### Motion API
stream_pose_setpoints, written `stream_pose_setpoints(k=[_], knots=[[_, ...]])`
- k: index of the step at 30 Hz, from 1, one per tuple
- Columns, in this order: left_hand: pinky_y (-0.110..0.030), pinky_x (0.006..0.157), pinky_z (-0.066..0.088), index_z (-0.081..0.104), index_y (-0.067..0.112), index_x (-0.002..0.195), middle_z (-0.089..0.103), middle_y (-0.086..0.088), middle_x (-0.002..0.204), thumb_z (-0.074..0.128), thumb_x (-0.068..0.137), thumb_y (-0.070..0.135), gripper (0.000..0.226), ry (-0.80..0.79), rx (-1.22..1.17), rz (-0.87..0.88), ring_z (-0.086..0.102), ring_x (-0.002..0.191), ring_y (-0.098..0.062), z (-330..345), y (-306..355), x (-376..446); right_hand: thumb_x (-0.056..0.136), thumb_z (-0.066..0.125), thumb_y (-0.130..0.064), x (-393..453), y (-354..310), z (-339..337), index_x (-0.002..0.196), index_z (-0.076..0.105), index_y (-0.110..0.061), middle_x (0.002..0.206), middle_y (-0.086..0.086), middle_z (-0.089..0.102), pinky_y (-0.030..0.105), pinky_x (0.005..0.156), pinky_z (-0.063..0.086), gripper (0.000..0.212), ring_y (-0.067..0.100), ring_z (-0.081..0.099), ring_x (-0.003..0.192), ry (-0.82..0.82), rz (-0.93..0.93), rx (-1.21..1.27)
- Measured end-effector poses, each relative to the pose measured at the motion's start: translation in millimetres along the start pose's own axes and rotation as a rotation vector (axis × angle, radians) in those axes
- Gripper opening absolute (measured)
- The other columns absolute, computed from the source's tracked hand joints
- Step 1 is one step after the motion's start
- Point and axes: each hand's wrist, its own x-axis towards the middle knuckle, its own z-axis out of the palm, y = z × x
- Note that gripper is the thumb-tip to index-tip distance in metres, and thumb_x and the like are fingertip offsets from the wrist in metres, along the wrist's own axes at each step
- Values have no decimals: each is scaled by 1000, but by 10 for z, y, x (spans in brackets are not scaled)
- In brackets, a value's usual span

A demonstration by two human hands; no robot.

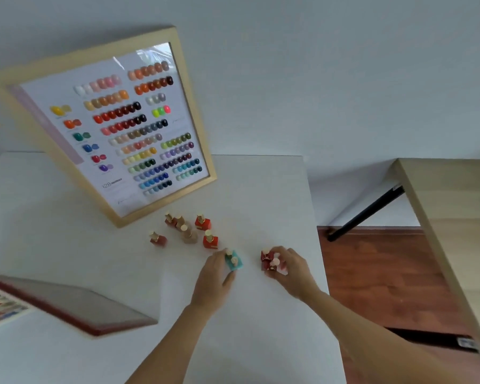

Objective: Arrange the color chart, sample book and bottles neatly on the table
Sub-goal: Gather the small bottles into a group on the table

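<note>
A wood-framed color chart [117, 128] leans against the wall at the back of the white table [67, 245]. In front of it stand several small red, orange and beige bottles [190, 231] with gold caps. My left hand [215, 275] grips two teal bottles [234, 262] on the table. My right hand [287, 266] holds red and pink bottles [269, 260] a little to the right. The sample book [67, 303], dark red at the edge, lies open at the left front, partly cut off by the frame.
The table's right edge [316, 217] runs close to my right hand. Beyond it are a brown wooden floor [385, 273] and a light wooden table [455, 217] with a black leg.
</note>
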Motion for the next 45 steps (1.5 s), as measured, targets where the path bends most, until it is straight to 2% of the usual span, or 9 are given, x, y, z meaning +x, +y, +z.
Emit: stream_pose_setpoints(k=[7, 15, 20, 25, 29, 32, 37, 42, 45], knots=[[-25, 103, 38, 45, 9, 131, 55, -8, 126, 61, 87, 14, 47, -181, 16, 129, 52, 118, -20, 384, 416, 430, 70, 77, -34, 75, 332, -370, 105, 56, -34, 84, -4, 52, 23, 68, 41, 40, 12, 52, 74, 121, 87, 0], [-38, 101, 43, 47, 10, 131, 58, -9, 126, 63, 85, 15, 49, -220, 79, 158, 54, 115, -25, 565, 585, 642, 71, 76, -37, 144, 380, -456, 112, 53, -33, 95, -2, 53, 28, 75, 47, 47, 16, 54, 86, 103, 51, -60], [-37, 102, 42, 44, 14, 135, 56, -6, 130, 61, 86, 16, 51, -240, 129, 148, 52, 119, -24, 580, 600, 646, 73, 75, -39, 120, 345, -489, 118, 52, -30, 100, 0, 52, 33, 78, 49, 52, 20, 53, 90, 70, 71, -90], [-34, 110, 38, 30, 16, 144, 46, -5, 142, 62, 87, 11, 66, -254, 174, 102, 43, 131, -22, 547, 652, 600, 72, 78, -28, 95, 291, -602, 137, 32, -30, 115, 3, 48, 36, 94, 46, 80, 20, 49, 105, -87, 84, -172], [-24, 112, 28, 27, 16, 146, 40, -3, 147, 57, 87, 2, 68, -92, 81, 70, 36, 137, -16, 312, 640, 449, 74, 63, -1, 107, 110, -818, 142, 11, -35, 116, 6, 40, 39, 95, 45, 92, 26, 46, 106, -175, 51, -265], [-19, 108, 34, 42, 12, 138, 52, -5, 135, 55, 89, 4, 52, 139, -39, 94, 46, 128, -16, -6, 555, 264, 78, 57, 3, 163, -191, -906, 139, 23, -29, 118, 9, 44, 31, 93, 40, 76, 26, 48, 109, -19, -75, -228], [-36, 98, 50, 52, 8, 126, 57, -9, 121, 57, 90, 13, 37, 573, -55, -24, 53, 115, -22, -514, 313, 166, 79, 70, -14, 384, -889, -682, 133, 40, -21, 119, 7, 51, 24, 87, 40, 62, 15, 53, 95, 52, -284, -158], [-38, 102, 47, 39, 11, 138, 42, -12, 139, 66, 85, 16, 60, 505, -34, -225, 43, 128, -26, -822, 99, 309, 74, 77, -25, 538, -1307, -158, 139, 32, -22, 126, 8, 47, 24, 82, 47, 79, 12, 53, 86, -172, -282, -166], [-35, 100, 46, 34, 14, 142, 39, -9, 144, 67, 84, 18, 67, 370, 13, -299, 43, 131, -25, -869, 42, 434, 72, 79, -26, 607, -1421, 135, 143, 24, -23, 133, 10, 41, 36, 91, 51, 90, 22, 58, 98, -251, -233, -223]])
